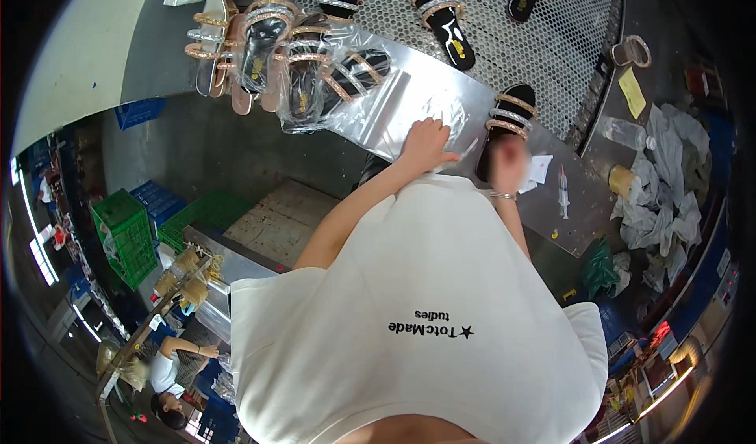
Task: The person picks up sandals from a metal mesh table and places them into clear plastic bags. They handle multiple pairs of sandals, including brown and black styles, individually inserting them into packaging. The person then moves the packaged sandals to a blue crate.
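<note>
My left hand [426,144] lies on the metal table edge, thumb spread from the fingers. Beneath and beside its fingertips is thin clear plastic [450,115], probably a bag, hard to make out against the shine. To the right, my right hand [510,167], partly blurred, closes on the heel end of a black slide sandal [516,97] with glittery rose-gold and silver straps. That sandal lies with its toe pointing away from me. Sandals in clear bags [264,46] are piled at the left end of the table, beside a loosely bagged one [354,74].
Unbagged sandals [445,22] lie on a perforated metal surface [488,46]. Right of my hand are a white paper slip [539,170] and a syringe [563,192]. Tape [631,52], a clear bottle [628,133] and crumpled plastic [665,184] lie farther right. Green crates [126,235] stand left; a person [169,373] works behind.
</note>
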{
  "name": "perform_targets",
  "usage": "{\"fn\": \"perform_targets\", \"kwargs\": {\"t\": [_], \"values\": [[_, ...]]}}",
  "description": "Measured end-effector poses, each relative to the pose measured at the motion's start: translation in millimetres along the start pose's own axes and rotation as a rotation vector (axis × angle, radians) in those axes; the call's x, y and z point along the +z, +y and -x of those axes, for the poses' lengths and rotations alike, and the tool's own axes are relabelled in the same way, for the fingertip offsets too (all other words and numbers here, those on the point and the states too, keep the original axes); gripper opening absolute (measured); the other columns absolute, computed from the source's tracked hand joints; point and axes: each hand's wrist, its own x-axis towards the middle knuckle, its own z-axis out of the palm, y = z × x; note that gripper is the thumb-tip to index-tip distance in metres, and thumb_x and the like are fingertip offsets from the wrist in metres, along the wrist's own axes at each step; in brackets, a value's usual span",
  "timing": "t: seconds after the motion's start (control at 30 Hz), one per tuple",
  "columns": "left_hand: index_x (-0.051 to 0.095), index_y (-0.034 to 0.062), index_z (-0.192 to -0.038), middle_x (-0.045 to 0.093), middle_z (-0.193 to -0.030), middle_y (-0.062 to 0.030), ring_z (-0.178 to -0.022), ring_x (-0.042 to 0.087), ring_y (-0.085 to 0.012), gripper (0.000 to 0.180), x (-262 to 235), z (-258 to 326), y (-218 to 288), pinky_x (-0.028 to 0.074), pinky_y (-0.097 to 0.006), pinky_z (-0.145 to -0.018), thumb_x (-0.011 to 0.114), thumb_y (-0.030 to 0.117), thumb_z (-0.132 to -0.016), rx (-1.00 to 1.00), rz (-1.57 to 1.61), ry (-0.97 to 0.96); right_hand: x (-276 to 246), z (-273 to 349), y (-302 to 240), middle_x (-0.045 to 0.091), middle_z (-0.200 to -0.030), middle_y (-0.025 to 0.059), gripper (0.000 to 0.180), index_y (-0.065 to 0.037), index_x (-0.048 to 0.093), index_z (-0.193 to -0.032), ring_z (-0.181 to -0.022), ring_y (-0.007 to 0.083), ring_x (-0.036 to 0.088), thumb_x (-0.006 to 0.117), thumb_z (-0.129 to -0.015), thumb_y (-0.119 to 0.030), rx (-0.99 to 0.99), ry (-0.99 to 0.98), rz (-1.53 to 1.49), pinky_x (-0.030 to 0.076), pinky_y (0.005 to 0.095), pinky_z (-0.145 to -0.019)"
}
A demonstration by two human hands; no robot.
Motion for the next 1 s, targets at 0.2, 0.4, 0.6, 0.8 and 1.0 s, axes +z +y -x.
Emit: {"fn": "perform_targets", "kwargs": {"t": [0.2,0.4,0.6,0.8,1.0], "values": [[0.060,0.0093,-0.077,0.054,-0.079,-0.0046,-0.079,0.051,-0.0232,0.019,2,6,-2,0.039,-0.036,-0.069,0.064,0.027,-0.072,0.024,0.091,0.081,-7,18,-11,0.059,-0.079,0.0023,0.017,-0.001,0.057,-0.094,-0.068,0.0065,0.053,0.062,-0.078,-0.004,0.059,-0.132,-0.084,0.044,0.0192,-0.063],[0.058,0.0033,-0.089,0.062,-0.081,-0.0060,-0.074,0.060,-0.0172,0.016,-20,7,13,0.047,-0.029,-0.063,0.052,0.018,-0.087,-0.325,1.002,0.145,1,8,-16,0.060,-0.085,0.0051,0.024,-0.001,0.057,-0.099,-0.074,0.0076,0.055,0.064,-0.079,-0.011,0.100,-0.439,-0.213,0.045,0.0205,-0.065],[0.053,0.0044,-0.090,0.062,-0.086,-0.0070,-0.079,0.060,-0.0122,0.014,-56,15,22,0.049,-0.023,-0.064,0.063,0.006,-0.079,-0.410,1.427,0.101,21,9,-71,0.055,-0.105,0.0060,0.042,-0.004,0.049,-0.115,-0.086,0.0100,0.053,0.066,-0.078,-0.015,-0.062,-0.654,-0.369,0.044,0.0210,-0.070],[0.054,0.0043,-0.090,0.056,-0.080,-0.0006,-0.077,0.056,-0.0086,0.026,-99,20,42,0.047,-0.022,-0.068,0.069,-0.001,-0.069,-0.415,1.001,0.157,15,12,-98,0.059,-0.099,0.0012,0.035,-0.008,0.058,-0.102,-0.082,0.0073,0.050,0.071,-0.072,-0.019,-0.348,-0.621,-0.193,0.040,0.0217,-0.064],[0.053,0.0010,-0.088,0.056,-0.092,-0.0061,-0.087,0.057,-0.0145,0.009,-94,34,38,0.050,-0.030,-0.075,0.054,-0.001,-0.079,-0.478,1.576,0.030,19,13,-108,0.061,-0.070,-0.0014,0.012,-0.005,0.064,-0.078,-0.060,0.0047,0.048,0.070,-0.073,-0.015,-0.234,-0.740,-0.306,0.038,0.0201,-0.055]]}}
